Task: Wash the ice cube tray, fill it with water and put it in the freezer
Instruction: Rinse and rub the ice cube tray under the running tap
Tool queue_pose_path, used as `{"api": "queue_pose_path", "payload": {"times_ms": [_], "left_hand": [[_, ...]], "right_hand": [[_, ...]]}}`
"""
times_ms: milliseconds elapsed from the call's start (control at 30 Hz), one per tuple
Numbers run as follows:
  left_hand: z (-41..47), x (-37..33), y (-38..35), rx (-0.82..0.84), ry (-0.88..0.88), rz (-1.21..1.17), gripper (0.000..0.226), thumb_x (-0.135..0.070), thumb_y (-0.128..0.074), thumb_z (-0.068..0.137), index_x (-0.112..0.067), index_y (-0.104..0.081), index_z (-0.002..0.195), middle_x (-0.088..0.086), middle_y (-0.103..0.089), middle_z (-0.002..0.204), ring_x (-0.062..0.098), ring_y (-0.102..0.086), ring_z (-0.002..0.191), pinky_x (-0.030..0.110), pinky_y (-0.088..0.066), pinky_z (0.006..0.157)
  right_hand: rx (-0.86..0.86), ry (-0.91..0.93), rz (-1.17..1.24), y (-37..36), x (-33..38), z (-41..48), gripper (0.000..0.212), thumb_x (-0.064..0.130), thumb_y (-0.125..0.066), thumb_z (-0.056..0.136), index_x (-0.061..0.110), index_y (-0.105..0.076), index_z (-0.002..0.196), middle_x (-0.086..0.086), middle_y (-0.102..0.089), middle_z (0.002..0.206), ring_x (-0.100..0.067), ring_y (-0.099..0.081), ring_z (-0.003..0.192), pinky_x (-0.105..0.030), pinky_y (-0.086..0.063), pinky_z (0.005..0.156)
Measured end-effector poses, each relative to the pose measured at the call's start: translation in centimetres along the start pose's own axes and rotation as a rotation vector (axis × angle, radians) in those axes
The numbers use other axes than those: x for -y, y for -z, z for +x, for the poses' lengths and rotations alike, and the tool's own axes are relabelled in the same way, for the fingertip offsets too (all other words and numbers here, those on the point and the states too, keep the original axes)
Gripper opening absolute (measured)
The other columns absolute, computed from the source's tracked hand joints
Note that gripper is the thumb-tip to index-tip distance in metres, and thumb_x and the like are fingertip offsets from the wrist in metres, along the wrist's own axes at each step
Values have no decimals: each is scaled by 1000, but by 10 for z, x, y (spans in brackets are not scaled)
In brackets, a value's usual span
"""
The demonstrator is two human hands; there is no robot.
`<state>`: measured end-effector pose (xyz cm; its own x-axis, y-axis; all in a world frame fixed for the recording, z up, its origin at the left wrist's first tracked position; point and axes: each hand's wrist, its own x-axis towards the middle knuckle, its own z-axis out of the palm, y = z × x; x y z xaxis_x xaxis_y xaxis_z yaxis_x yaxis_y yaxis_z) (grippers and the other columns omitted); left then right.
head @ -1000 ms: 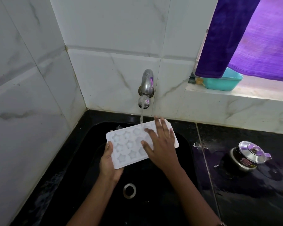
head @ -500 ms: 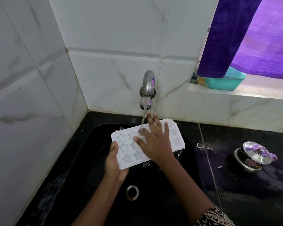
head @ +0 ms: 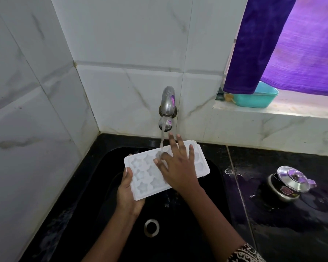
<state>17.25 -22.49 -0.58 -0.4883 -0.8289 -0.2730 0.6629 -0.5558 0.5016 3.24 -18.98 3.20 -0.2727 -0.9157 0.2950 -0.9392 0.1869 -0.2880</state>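
Over the black sink [head: 212, 178], under the running tap [head: 167, 108], the white ice cube tray [head: 146, 178] sits between 2 hands. The left hand [head: 128, 193] grips its near-left end, thumb on the rim. The right hand [head: 178, 167] lies flat across the top, fingers spread, in the water stream [head: 162, 140].

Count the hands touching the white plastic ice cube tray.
2. The left hand grips the white plastic ice cube tray at its near-left end; the right hand lies with fingers spread across its top, under the running water.
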Motion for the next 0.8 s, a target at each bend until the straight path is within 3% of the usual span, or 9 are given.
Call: {"api": "queue_pose_path", "payload": {"times_ms": [100,167,233,400,533,667,800], "left_hand": [[1,-4,-4,6,-8,-37,58,-41,-42,92,-21,-42,146,18,-52,142,36,-53,126,53,-53,91],[1,-6,-4,34,-41,-42,48,-39,-42,93,-24,-55,136,16,-59,134,33,-62,116,49,-57,83],[-1,-5,-6,52,-47,-43,49,-38,-41,93,-26,-50,140,15,-57,137,33,-60,118,49,-56,83],[-3,-8,-11,40,-22,-30,60,-40,-42,92,-22,-37,149,19,-50,143,34,-60,118,51,-56,86],[-5,-5,-14,68,-53,-7,53,-36,-41,93,-23,-44,144,17,-58,136,33,-63,113,48,-58,80],[-7,-5,-16,40,-35,-3,60,-39,-41,92,-19,-37,148,19,-52,141,35,-59,118,49,-57,82],[-9,-2,-13,29,18,19,66,-42,-44,89,-15,-36,149,21,-50,142,39,-50,128,53,-54,90]], "right_hand": [[32,55,-24,-4,9,-5,54,62,-33,91,26,-52,126,3,4,160,-16,10,146,-52,6,113],[36,28,-2,1,4,-3,49,62,-32,92,30,-54,123,4,4,160,-15,12,146,-52,7,114],[10,-12,-7,8,0,1,46,60,-32,93,32,-59,116,4,5,160,-15,15,145,-50,11,113],[42,71,-33,6,7,-2,54,63,-29,92,30,-49,130,4,9,160,-8,29,137,-51,10,113],[4,-6,0,14,-3,0,44,59,-32,93,32,-59,116,4,5,160,-14,16,145,-49,10,113],[37,51,-22,7,4,-5,51,62,-32,92,30,-52,126,5,8,160,-15,15,145,-50,10,113],[-8,7,-10,13,-4,-1,43,58,-35,93,30,-61,112,4,3,160,-16,12,146,-50,9,113]]}}
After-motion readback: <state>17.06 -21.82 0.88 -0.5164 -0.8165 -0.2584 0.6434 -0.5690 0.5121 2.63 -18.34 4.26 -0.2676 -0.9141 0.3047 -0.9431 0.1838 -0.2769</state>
